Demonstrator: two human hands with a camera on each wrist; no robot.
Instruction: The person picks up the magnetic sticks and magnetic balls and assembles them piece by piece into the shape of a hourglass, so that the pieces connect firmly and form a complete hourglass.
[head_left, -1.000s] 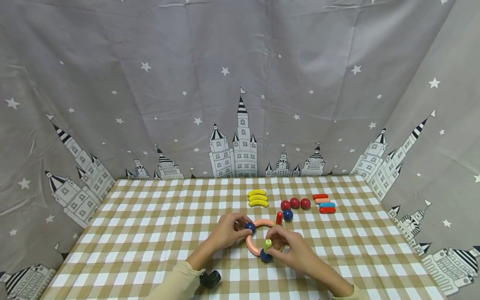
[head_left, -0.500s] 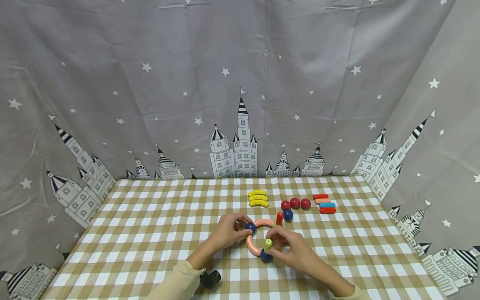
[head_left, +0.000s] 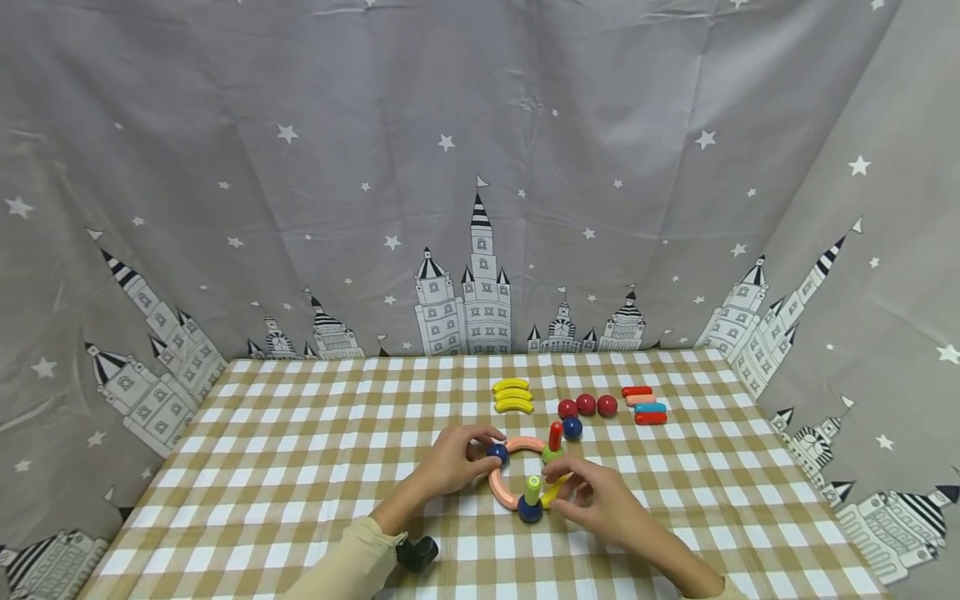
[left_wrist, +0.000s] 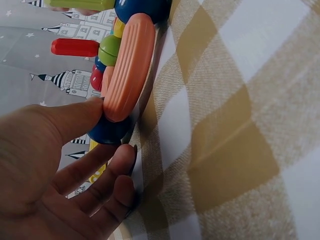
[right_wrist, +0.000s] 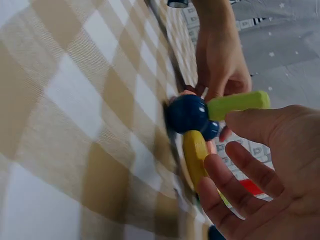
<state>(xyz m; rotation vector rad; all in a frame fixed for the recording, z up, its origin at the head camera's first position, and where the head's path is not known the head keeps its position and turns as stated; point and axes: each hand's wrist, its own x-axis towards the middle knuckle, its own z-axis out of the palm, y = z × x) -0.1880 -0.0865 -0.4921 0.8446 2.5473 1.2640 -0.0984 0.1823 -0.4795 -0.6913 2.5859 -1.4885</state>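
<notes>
A ring of curved sticks and balls lies on the checked cloth: peach curved sticks [head_left: 501, 490], a yellow curved stick [head_left: 553, 493], blue balls and a green ball [head_left: 552, 455]. My left hand [head_left: 452, 461] pinches the blue ball [left_wrist: 109, 131] at the ring's left, thumb on one side and fingers on the other. From the front blue ball [head_left: 530, 510] a light green stick [head_left: 532, 489] stands upright; a red stick [head_left: 555, 436] rises from the green ball. Just right of the light green stick, my right hand [head_left: 600, 497] has loosely bent, parted fingers around nothing.
Behind the ring lie yellow curved sticks [head_left: 513, 395], red balls [head_left: 586, 405] and a loose blue ball [head_left: 572, 428]. Several straight sticks [head_left: 650, 408] lie at the back right. A black object [head_left: 417, 553] is by the left wrist.
My right hand has let go of the light green stick and drawn slightly right, its fingers parting. The stick stays upright on its ball. My left hand keeps its hold.
</notes>
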